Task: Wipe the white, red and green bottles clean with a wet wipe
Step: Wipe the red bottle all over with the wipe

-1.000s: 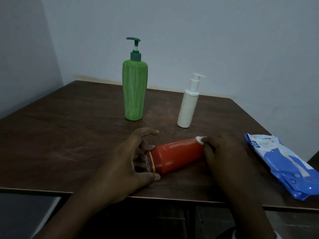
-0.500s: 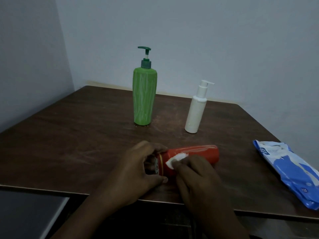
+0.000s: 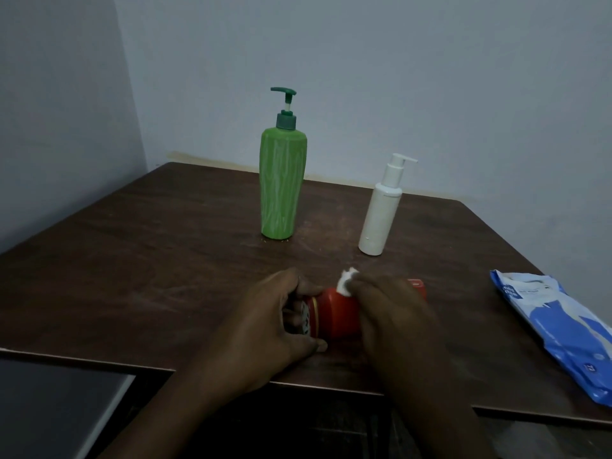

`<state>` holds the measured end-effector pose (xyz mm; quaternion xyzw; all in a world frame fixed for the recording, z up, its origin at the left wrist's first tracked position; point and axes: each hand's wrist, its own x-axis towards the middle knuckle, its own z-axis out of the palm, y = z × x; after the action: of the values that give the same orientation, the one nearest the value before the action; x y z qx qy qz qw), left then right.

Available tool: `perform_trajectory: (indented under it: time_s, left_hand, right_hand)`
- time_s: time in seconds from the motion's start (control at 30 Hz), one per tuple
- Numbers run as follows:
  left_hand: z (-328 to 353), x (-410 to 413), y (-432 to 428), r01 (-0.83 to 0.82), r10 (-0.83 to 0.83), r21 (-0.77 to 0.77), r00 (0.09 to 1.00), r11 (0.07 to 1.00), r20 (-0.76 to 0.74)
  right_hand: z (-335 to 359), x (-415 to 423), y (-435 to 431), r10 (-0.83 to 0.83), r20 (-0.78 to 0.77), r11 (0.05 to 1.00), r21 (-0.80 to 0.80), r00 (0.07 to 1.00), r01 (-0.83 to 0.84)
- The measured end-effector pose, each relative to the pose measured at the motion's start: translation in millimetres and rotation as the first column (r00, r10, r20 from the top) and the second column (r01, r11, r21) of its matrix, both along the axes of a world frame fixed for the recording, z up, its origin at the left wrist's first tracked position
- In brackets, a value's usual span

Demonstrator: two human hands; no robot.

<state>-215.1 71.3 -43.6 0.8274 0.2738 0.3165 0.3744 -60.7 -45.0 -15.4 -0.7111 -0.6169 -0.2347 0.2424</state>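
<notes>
Wiping looked mid-step on the red bottle [image 3: 334, 314], laid on its side on the table [image 3: 132, 260]. Gripped at its left end by the left hand [image 3: 265, 323], fingers curled round the back and thumb tucked against the front. Covered along its top by the right hand [image 3: 394, 309], fingers bent over a bunched wet wipe [image 3: 346, 281] and holding it, with only a white corner poking out past the knuckles. Couldn't tell how firm that hold was, most of the wipe being hidden underneath. Stood upright behind the red bottle: green bottle [image 3: 281, 187]. Stood upright behind it and to its right: white bottle [image 3: 379, 217]. Lay well off to its right: blue wipe pack [image 3: 556, 329].

Main risk judged as rolling: round body, wet film, table edge just in front of the red bottle. Could have slipped forward and dropped off if the left grip eased while the right pushed. Second risk: missed coverage. Wipe looked balled small, so likely cleaned a narrow strip only, and never reached the underside without a turn of the bottle. Third: cap end, sticking out right of the hand, possibly snagged or popped by a hard stroke. Less likely: wipe shed from the fingers mid-stroke, leaving bare skin rubbing. Couldn't tell whether the other two had been cleaned.
</notes>
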Motion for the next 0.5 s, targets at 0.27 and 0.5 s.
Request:
perform_trajectory:
  time_s: [0.27,0.5]
  left_hand:
    - [-2,-3,2,0.001,-0.001,0.027,1.0,1.0,0.0]
    - [-4,-3,1,0.006,-0.007,0.026,1.0,1.0,0.012]
  right_hand:
    - [0,-8,1,0.051,-0.047,0.999,0.002,0.998,-0.051]
    - [12,-12,-3,-0.01,-0.043,0.975,-0.223,0.999,0.0]
